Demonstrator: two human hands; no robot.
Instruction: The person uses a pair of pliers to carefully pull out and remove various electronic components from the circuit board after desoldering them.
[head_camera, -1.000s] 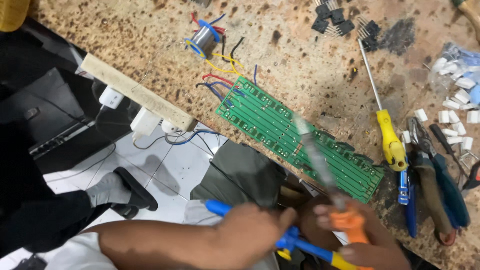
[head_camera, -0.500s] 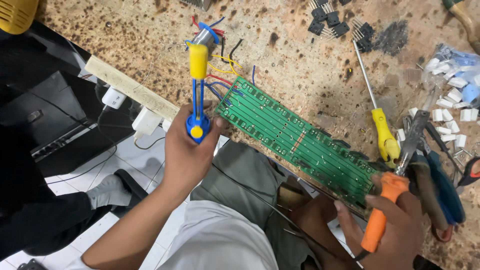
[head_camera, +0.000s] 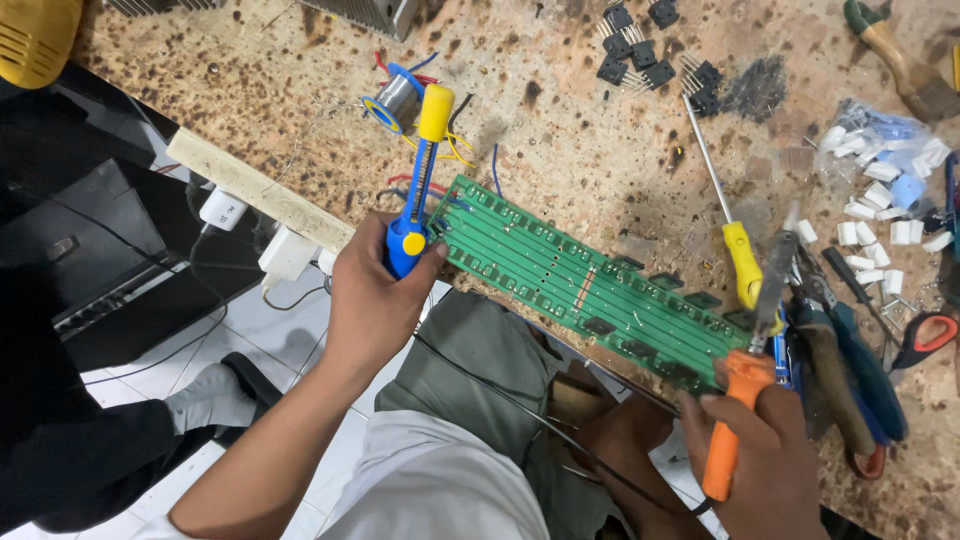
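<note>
Worked at a speckled brown bench above white floor tiles.

Left hand closed around one blue-and-yellow desoldering pump, tip near the end of one long green circuit board lying slantwise at the bench edge. Right hand clenched on one orange-handled soldering iron, near the board's other end. Also one yellow-handled screwdriver, one solder spool, scattered black components. Clear bag with small white pieces in and around it.

A blue-and-yellow desoldering pump stands upright at the left end of the long green circuit board; at its right end – an orange-handled soldering iron, tip pointing far.
</note>
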